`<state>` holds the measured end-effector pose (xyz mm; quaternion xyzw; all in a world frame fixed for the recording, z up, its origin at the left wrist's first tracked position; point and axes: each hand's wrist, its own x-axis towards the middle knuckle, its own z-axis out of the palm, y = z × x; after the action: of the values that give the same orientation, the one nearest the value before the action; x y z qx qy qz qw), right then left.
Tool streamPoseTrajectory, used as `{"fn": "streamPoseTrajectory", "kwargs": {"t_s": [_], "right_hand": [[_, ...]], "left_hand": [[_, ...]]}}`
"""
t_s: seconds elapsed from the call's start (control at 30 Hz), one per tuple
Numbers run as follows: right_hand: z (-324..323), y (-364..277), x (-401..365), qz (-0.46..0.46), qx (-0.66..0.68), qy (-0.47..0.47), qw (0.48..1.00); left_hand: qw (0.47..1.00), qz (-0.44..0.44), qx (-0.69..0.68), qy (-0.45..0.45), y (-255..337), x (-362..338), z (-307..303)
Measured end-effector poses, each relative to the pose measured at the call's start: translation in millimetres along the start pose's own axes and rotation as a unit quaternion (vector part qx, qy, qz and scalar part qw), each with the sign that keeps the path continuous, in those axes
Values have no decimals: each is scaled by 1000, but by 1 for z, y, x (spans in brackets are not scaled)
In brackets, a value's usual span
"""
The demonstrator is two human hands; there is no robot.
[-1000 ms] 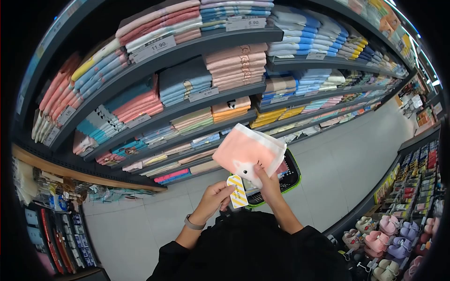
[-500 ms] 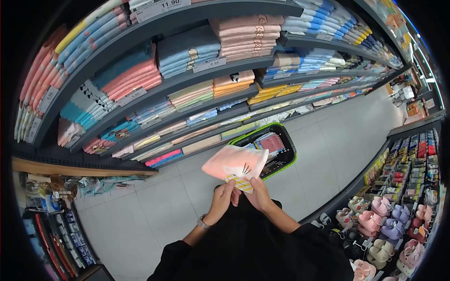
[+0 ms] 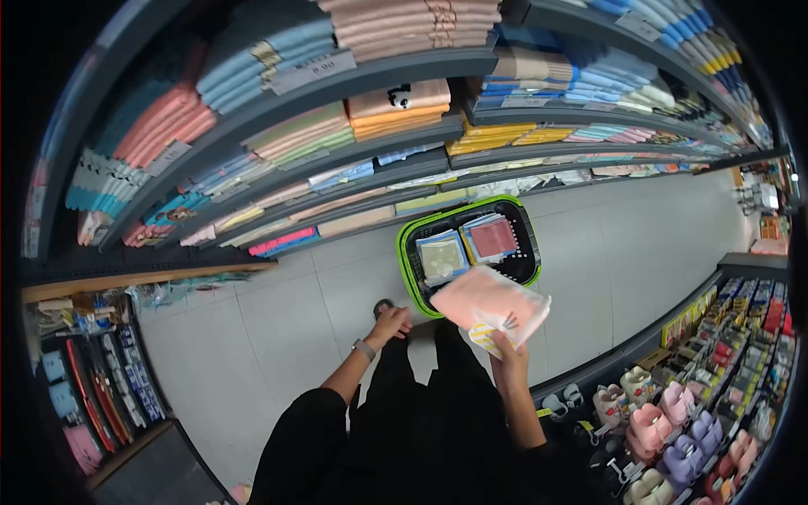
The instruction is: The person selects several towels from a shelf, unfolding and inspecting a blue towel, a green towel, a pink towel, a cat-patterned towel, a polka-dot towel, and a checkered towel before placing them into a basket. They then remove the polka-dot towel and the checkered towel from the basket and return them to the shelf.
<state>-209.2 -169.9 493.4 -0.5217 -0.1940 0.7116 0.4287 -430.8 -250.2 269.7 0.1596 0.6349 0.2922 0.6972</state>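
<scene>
A folded pink towel [image 3: 484, 301] with a pale edge and a yellow-striped label is held by its lower right part in my right hand [image 3: 511, 362]. Its left end overlaps the front rim of a black basket [image 3: 407, 278] with a green edge on the floor. Inside the basket lie two folded packs, one greenish with blue edging [image 3: 443, 256] and one dark pink [image 3: 493, 238]. My left hand [image 3: 392, 325], with a watch on the wrist, is away from the towel, left of the basket's near corner; its fingers are slightly bent, apart, with nothing visible in them.
Shelves [image 3: 396, 63] of folded towels with price tags run across the top. A rack of clogs [image 3: 665, 421] stands at the lower right. At the left is a display of flat packaged goods [image 3: 101, 396]. Grey floor tiles [image 3: 589, 244] lie between them.
My left hand has let go of the towel and its label and moved left. My right hand has carried the towel rightward. The view has shifted, and more of the basket's contents show.
</scene>
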Motion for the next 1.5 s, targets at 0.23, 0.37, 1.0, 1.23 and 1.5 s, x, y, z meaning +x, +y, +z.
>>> {"fn": "streamPoseTrajectory", "kwargs": {"t_s": [0.23,0.37,1.0,1.23,1.5], "right_hand": [[-106,-11,55,74,-61,50,994],[-135,1,80,65,-61,59,994],[-72,187,197,227,-129,-87,961],[-53,251,204,285,-159,-125,937],[-23,296,212,310,-163,-158,923]], "left_hand": [[910,-36,353,216,-126,186,11],[935,-83,260,226,-106,240,23],[884,-9,281,374,-167,212,-88],[863,69,295,405,-238,160,-200],[854,-6,343,391,-241,131,-276]]}}
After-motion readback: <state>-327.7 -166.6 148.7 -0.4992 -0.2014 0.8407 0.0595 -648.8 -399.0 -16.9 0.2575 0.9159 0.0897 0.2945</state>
